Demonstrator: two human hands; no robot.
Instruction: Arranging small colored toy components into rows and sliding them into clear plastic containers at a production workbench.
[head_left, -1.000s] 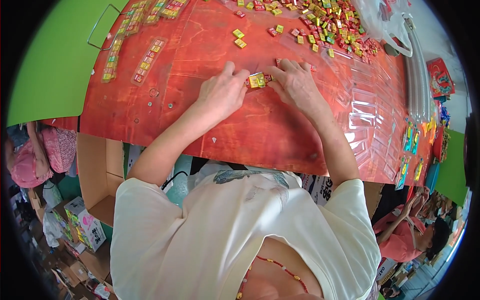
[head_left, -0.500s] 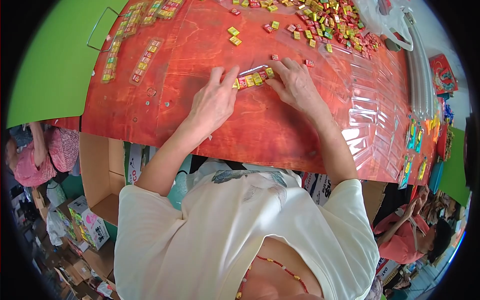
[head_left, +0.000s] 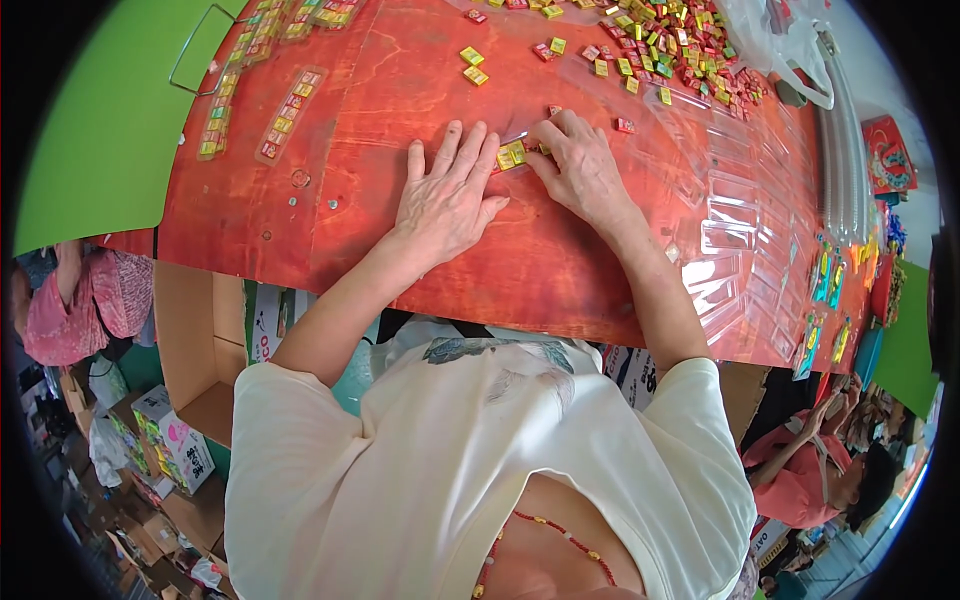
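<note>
left hand (head_left: 447, 200): flat on the red table (head_left: 560, 270), palm down, fingers spread apart – fingertips just beside the left end of the tray strip (head_left: 515, 152)
right hand (head_left: 577, 165): on the table, fingers curled together, tips pressing on the right end of the strip – not lifted
tray strip: short clear strip with yellow and red pieces in it, lies flat between the two hands, near table middle
loose pieces (head_left: 680, 45): heap of yellow, red and green small blocks at the far right of the table, a few strays nearer, e.g. two yellow ones (head_left: 472, 64)
filled strips (head_left: 285, 100): long rows at far left, near a wire handle (head_left: 200, 50)
empty trays (head_left: 740, 210): clear plastic, spread right of the right hand
green board (head_left: 100, 130): left of table
boxes (head_left: 175, 440): cardboard, under table at left
other person (head_left: 830, 470): lower right, in red, well apart
</note>
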